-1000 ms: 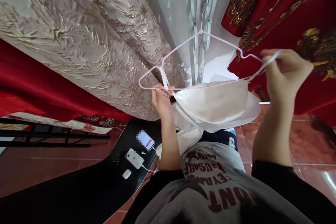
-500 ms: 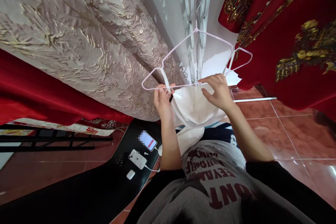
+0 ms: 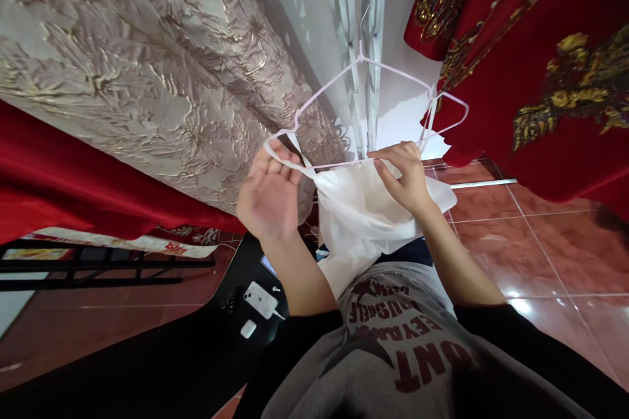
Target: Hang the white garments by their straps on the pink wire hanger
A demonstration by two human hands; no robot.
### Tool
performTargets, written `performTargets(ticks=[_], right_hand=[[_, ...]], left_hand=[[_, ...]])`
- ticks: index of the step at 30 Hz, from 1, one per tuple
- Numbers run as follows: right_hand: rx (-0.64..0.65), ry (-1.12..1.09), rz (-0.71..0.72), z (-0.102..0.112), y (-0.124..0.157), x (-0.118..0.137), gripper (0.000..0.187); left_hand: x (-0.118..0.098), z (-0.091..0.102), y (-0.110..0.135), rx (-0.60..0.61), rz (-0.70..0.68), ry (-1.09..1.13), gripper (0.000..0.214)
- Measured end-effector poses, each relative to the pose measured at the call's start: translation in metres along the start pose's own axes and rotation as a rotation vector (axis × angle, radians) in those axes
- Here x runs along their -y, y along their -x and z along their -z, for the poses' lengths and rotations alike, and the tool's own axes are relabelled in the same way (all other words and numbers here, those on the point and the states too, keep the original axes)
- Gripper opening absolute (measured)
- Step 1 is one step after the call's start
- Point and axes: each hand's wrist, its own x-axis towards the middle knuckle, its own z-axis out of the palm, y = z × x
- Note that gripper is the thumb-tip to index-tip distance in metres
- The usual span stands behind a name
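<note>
A pale pink clothes hanger (image 3: 328, 86) with a metal hook is level in front of me. A white garment (image 3: 354, 216) hangs from it by thin straps; one strap (image 3: 430, 116) passes over the right notch. My left hand (image 3: 269, 193) is palm up at the hanger's left end, fingers slightly bent and apart, touching the other strap (image 3: 289, 162), which is stretched round that end. My right hand (image 3: 403, 177) has its fingertips on the lower bar by the garment's top edge, thumb below. The garment's lower part lies against my lap.
Patterned beige fabric (image 3: 196, 65) hangs on the left, red gold-embroidered fabric (image 3: 540, 98) on the right. White metal rails (image 3: 374, 46) stand behind the hanger. A black bench (image 3: 196, 347) at lower left carries a white phone (image 3: 261, 300) and a white earbud case (image 3: 248, 329).
My left hand has moved left and turned palm up, taking its strap out to the hanger's end. My right hand has stayed on the bar. The garment has spread out to the right.
</note>
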Motion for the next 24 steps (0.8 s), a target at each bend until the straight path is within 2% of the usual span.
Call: performTargets(ticks=[3, 6, 8, 10, 12, 14, 15, 17, 19, 20, 22, 24], right_hand=[[-0.007, -0.005, 0.027, 0.001, 0.002, -0.003, 0.024], [0.01, 0.012, 0.023, 0.003, 0.005, -0.004, 0.027], [0.043, 0.011, 0.034, 0.004, 0.006, 0.0, 0.029], [0.093, 0.003, 0.046, 0.003, 0.009, 0.008, 0.033], [0.142, 0.0, 0.052, 0.002, 0.012, 0.017, 0.037], [0.134, -0.006, 0.056, 0.002, 0.016, 0.021, 0.042], [0.075, -0.006, 0.049, 0.003, 0.018, 0.02, 0.045], [-0.168, 0.012, -0.017, 0.008, 0.022, 0.008, 0.052], [-0.429, 0.017, -0.149, 0.019, 0.024, -0.012, 0.057], [-0.489, 0.003, -0.221, 0.025, 0.023, -0.022, 0.055], [-0.411, -0.054, -0.324, 0.038, 0.019, -0.035, 0.042], [-0.231, -0.118, -0.373, 0.047, 0.013, -0.038, 0.025]], left_hand=[[0.006, 0.011, -0.016, -0.12, -0.199, 0.029, 0.03], [0.024, 0.028, -0.018, -0.244, -0.341, 0.058, 0.026], [0.037, 0.033, -0.011, -0.268, -0.275, 0.023, 0.024], [0.046, 0.028, -0.003, -0.2, -0.111, 0.0, 0.023], [0.052, 0.012, 0.006, -0.095, 0.029, 0.012, 0.034], [0.057, -0.009, 0.013, -0.05, 0.065, 0.038, 0.038], [0.059, -0.019, 0.015, -0.049, 0.06, 0.052, 0.038], [0.062, -0.034, 0.018, -0.056, 0.045, 0.078, 0.039], [0.066, -0.042, 0.018, -0.054, 0.043, 0.097, 0.04], [0.068, -0.043, 0.018, -0.053, 0.045, 0.103, 0.04], [0.071, -0.043, 0.016, -0.063, 0.044, 0.112, 0.041], [0.073, -0.041, 0.015, -0.084, 0.036, 0.11, 0.042]])
